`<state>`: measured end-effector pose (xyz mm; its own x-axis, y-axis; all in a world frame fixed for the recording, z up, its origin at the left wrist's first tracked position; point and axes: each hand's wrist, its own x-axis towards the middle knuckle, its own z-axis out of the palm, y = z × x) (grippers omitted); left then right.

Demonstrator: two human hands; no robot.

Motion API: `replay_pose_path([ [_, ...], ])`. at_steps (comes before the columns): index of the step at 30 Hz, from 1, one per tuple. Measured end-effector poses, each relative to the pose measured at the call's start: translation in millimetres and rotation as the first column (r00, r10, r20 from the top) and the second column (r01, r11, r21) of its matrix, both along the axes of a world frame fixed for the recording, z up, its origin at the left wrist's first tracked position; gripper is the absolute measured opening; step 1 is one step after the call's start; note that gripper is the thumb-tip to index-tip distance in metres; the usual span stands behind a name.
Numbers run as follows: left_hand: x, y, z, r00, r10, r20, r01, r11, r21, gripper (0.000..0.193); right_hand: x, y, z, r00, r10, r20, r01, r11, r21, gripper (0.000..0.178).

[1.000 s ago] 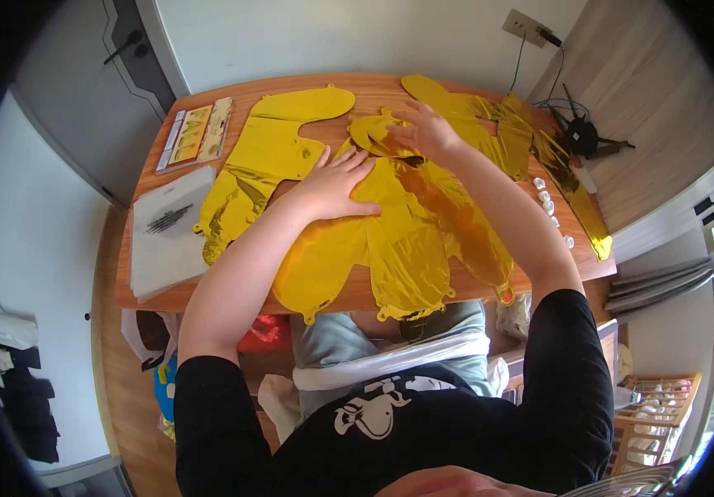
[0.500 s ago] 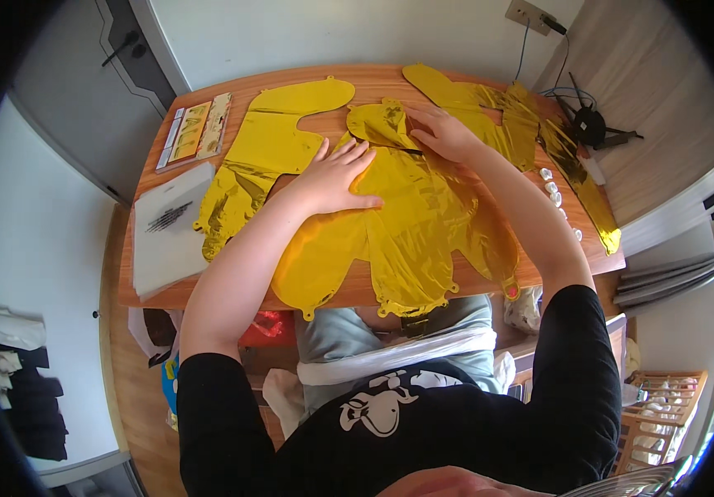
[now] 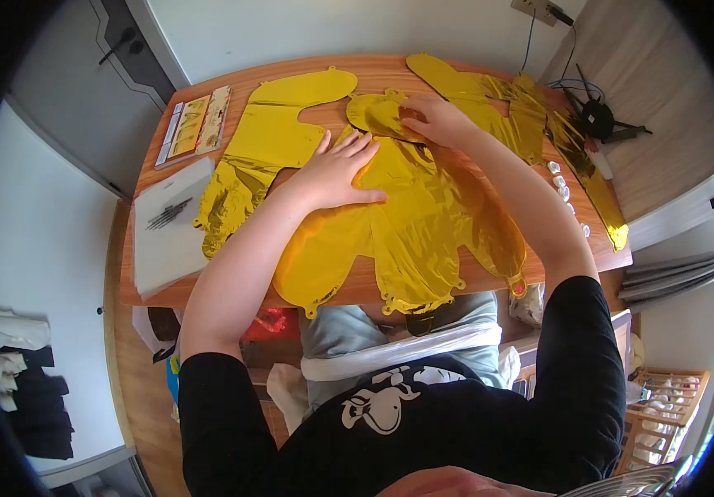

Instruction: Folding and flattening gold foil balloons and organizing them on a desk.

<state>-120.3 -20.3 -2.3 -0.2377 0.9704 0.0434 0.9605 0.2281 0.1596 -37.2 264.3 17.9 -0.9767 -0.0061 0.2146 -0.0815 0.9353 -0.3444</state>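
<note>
A flat, uninflated gold foil balloon with several lobes and small tabs lies in front of me, its near end hanging over the table's front edge. My left hand rests on its left side, palm down, fingers spread. At the far end, my right hand has its fingers bent and closed at the right edge of the balloon's rounded top lobe; the fingertips are partly hidden. A dark gap shows below that lobe. Beside my left forearm lies another flat gold foil balloon. A further one is at the back right.
The wooden table carries a stack of white sheets with dark marks and a colourful printed packet at left. Small white rolls line the right side. Behind them stands a black router with cables.
My right hand has drawn its fingers in from a flatter pose at the top lobe, which now looks smoother and more spread out. My left hand stays nearly in place.
</note>
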Motion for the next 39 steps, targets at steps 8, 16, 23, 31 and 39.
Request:
replay_pose_path([
  [8, 0, 2, -1, 1.0, -0.006, 0.001, 0.006, 1.0, 0.01, 0.115, -14, -1, -21, 0.985, -0.116, -0.128, 0.138, 0.974, 0.179, 0.042],
  [16, 3, 3, 3, 1.0, -0.007, 0.006, 0.007, 1.0, 0.016, 0.111, -12, -11, -27, 0.969, -0.204, -0.139, 0.231, 0.949, 0.213, 0.051],
  [23, 3, -2, 3, 1.0, 0.0, 0.0, 0.0, 1.0, 0.025, 0.105, -11, -36, -15, 0.958, -0.284, -0.044, 0.286, 0.927, 0.241, 0.056],
  [31, 3, -1, 4, 1.0, -0.003, 0.006, 0.002, 1.0, 0.025, 0.105, -12, -30, -31, 0.958, -0.285, -0.042, 0.283, 0.903, 0.323, 0.066],
  [39, 4, -3, 8, 1.0, 0.013, 0.001, -0.013, 1.0, 0.004, 0.106, -14, -31, -15, 0.944, -0.319, 0.081, 0.276, 0.901, 0.336, 0.076],
])
